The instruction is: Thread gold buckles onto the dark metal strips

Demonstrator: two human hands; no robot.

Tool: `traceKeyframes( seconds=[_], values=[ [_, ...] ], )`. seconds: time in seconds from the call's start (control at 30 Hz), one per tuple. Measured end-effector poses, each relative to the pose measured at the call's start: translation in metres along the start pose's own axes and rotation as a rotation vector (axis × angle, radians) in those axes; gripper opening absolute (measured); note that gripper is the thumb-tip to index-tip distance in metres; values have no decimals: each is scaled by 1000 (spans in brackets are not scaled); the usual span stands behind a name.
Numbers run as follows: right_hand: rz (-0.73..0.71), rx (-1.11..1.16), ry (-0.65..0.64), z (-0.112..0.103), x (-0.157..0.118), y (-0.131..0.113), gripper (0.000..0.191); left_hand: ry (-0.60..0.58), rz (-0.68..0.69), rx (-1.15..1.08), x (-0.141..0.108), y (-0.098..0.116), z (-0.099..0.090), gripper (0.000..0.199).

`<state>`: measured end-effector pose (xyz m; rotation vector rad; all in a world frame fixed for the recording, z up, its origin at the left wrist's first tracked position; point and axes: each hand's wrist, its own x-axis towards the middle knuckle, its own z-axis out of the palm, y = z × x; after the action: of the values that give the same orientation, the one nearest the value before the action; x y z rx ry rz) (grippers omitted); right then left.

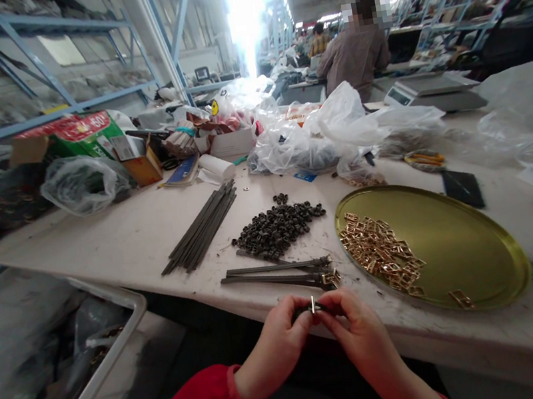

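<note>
Head view: at six o'clock our hands (pixel 282 332) (pixel 357 321) pinch a strap (pixel 299 313) and buckle (pixel 313 304); slack pressure could drop either.

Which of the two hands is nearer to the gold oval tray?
Right: the right hand is just left of the tray; the left hand is farther left.
</note>
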<state>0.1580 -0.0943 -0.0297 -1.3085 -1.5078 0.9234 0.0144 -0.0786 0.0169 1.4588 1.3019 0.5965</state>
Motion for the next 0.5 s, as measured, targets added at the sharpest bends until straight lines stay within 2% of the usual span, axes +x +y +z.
traceKeyframes(
  seconds=[0.13,0.27,0.37,0.5],
  values=[
    [-186,-96,35,4,-7,-5,16,90,32,-7,1,-9,2,21],
    [-275,-173,62,7,-11,-3,20,93,41,-48,1,-16,4,22],
    [-320,-191,47,7,-11,0,22,103,40,-75,1,-19,6,21],
    [-300,-156,27,4,-8,1,19,101,27,-122,-1,-18,7,23]
  ],
)
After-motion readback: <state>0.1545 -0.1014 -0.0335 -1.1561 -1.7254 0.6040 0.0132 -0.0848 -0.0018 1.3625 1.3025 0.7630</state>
